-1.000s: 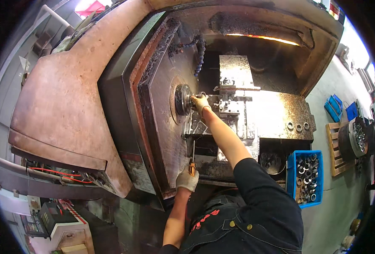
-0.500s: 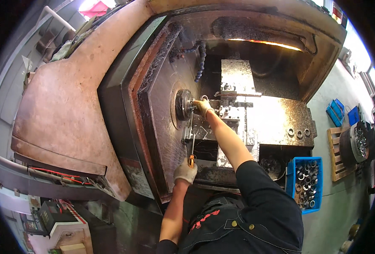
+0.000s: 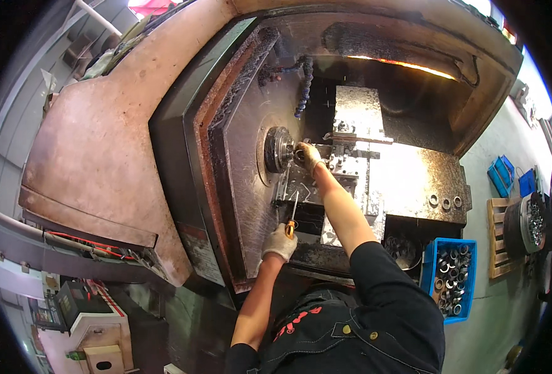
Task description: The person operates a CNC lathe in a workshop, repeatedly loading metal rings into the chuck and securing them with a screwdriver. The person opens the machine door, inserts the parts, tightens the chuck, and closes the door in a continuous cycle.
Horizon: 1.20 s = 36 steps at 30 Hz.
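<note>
My left hand (image 3: 280, 243), in a pale work glove, is closed round the orange handle of a screwdriver (image 3: 295, 209). Its thin metal shaft points up toward the lathe chuck (image 3: 278, 149), with the tip below and apart from it. My right hand (image 3: 312, 155), also gloved, is closed on a dark metal ring (image 3: 299, 154) just right of the chuck's jaws. From this angle I cannot tell whether the ring touches the jaws. Right beside that hand stands the tool post (image 3: 344, 165) on the lathe's slide.
Three metal rings (image 3: 445, 202) lie in a row on the lit machine bed cover (image 3: 413, 177). A blue crate (image 3: 428, 268) of metal rings stands at the lower right. A segmented coolant hose (image 3: 304, 87) hangs above the chuck. Farther right, a drum (image 3: 514, 225) rests on a wooden pallet (image 3: 495, 249).
My right hand has drawn slightly away from the chuck, with the ring now showing at its fingers. The screwdriver's shaft has tilted to the right. The whole view has shifted a little.
</note>
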{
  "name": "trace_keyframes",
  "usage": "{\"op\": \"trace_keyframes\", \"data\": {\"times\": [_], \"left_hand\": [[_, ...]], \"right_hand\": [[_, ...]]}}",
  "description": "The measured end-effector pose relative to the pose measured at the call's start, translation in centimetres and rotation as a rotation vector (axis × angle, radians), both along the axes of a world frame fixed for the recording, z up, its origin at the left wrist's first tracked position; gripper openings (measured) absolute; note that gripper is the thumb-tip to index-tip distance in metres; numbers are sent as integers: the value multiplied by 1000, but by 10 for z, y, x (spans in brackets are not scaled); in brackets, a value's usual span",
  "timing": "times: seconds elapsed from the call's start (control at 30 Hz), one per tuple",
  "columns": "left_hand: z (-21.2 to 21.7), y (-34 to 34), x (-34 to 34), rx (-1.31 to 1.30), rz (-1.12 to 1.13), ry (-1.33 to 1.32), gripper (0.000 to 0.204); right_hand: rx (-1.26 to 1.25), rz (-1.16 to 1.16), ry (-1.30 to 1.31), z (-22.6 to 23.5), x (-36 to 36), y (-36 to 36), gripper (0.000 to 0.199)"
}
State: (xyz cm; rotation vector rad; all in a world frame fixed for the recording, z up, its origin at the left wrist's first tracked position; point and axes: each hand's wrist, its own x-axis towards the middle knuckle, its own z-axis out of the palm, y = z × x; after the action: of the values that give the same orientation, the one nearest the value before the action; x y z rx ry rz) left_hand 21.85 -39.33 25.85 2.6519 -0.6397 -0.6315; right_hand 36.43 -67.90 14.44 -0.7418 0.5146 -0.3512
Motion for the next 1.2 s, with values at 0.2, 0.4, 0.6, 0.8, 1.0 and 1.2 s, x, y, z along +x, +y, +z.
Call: {"op": "trace_keyframes", "data": {"times": [0.2, 0.4, 0.6, 0.8, 1.0, 1.2], "left_hand": [[-1, 0, 7, -1, -6, 6, 36], [10, -17, 8, -21, -16, 26, 37], [21, -25, 13, 108, -17, -68, 36], [21, -30, 26, 62, 2, -52, 36], [27, -36, 34, 85, 12, -76, 35], [25, -34, 31, 73, 37, -47, 36]], "right_hand": [[-179, 17, 17, 6, -13, 9, 41], [-795, 4, 399, 0, -22, -9, 50], [-652, 36, 370, 18, -36, 10, 42], [-453, 13, 171, 7, -35, 13, 30], [-204, 42, 77, -1, -42, 26, 20], [-466, 117, 154, -1, -45, 38, 25]]}}
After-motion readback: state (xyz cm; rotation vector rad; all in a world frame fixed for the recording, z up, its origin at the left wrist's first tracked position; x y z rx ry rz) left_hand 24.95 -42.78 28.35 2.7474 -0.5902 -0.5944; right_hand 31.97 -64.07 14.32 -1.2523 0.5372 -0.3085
